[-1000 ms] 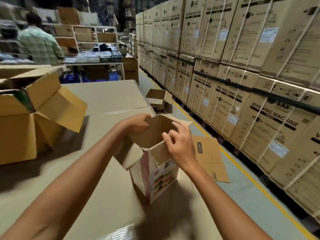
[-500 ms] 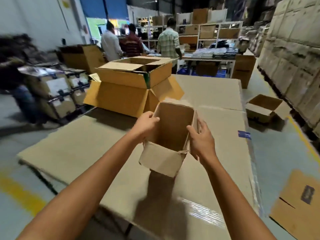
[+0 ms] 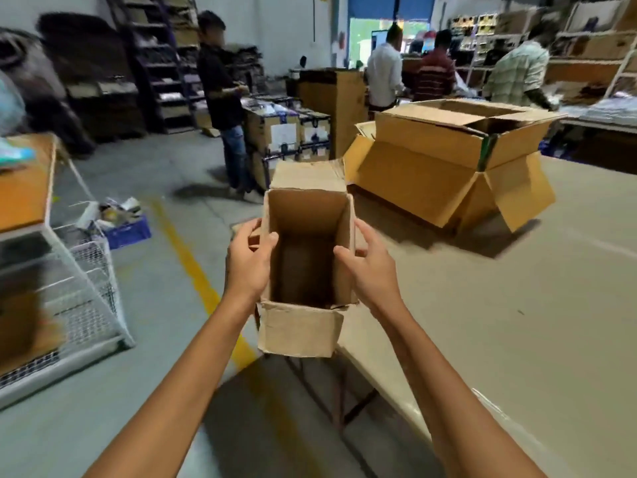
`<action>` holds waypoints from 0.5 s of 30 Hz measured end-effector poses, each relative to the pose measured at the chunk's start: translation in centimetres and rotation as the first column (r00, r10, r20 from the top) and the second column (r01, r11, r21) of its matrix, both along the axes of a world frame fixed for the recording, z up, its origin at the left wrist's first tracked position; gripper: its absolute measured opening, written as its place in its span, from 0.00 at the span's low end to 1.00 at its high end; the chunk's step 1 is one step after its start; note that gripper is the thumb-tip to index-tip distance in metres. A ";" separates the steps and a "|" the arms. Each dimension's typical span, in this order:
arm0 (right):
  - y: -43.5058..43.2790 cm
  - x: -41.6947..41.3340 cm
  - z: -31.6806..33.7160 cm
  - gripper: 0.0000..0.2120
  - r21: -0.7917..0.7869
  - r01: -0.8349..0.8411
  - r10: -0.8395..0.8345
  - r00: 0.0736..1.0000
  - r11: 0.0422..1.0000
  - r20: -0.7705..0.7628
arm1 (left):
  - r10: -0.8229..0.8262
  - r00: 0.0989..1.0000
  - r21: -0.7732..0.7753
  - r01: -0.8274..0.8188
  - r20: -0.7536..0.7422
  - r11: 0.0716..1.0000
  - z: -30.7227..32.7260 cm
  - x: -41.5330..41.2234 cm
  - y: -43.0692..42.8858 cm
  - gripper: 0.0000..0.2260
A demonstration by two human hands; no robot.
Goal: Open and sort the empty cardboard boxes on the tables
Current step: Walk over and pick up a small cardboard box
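I hold a small open cardboard box in the air between both hands, its mouth facing me and its flaps spread; it is empty inside. My left hand grips its left wall, thumb over the rim. My right hand grips the right wall the same way. The box hangs over the left edge of the cardboard-covered table. A large open cardboard box with hanging flaps sits on the far part of that table.
A person in black stands on the grey floor beside stacked cartons. Three people work at shelves at the back right. A white wire rack, a blue crate and a yellow floor line lie to the left.
My view has swung left from the washing-machine cartons to the warehouse floor. The small box has come up off the table and moved left past the table's edge, still in both hands.
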State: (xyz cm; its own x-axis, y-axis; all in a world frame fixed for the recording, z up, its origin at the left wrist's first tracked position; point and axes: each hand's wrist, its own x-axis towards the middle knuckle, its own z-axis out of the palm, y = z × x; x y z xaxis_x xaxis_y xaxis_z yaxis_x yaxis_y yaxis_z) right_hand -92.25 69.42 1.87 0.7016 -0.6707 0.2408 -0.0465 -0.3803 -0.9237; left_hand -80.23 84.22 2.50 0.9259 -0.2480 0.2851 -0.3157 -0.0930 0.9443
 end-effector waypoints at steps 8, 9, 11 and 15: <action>14.8 14.0 -5.3 0.27 -0.014 -0.237 0.235 0.967 0.971 -0.100 | 0.368 0.926 0.019 -0.368 -0.082 0.930 -6.9 8.6 16.9 0.16; 16.5 15.6 -6.5 0.28 -0.009 -0.267 0.264 0.957 0.964 -0.118 | 0.407 0.908 0.015 -0.407 -0.104 0.913 -8.0 9.5 18.6 0.16; 19.8 18.5 -8.8 0.28 0.013 -0.312 0.311 0.940 0.950 -0.143 | 0.462 0.874 0.037 -0.462 -0.149 0.886 -10.0 11.3 21.9 0.17; 24.9 23.1 -12.8 0.28 0.072 -0.339 0.347 0.916 0.938 -0.202 | 0.518 0.826 0.097 -0.509 -0.222 0.855 -13.5 15.6 26.9 0.19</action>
State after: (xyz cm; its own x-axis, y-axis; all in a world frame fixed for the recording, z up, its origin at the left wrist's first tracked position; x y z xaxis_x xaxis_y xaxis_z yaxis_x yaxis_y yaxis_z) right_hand -69.17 94.29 -10.95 0.9218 -0.3850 0.0456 -0.1113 -0.3755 -0.9201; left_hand -64.65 111.11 -11.02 0.9599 0.2766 0.0467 0.0134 -0.2115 0.9773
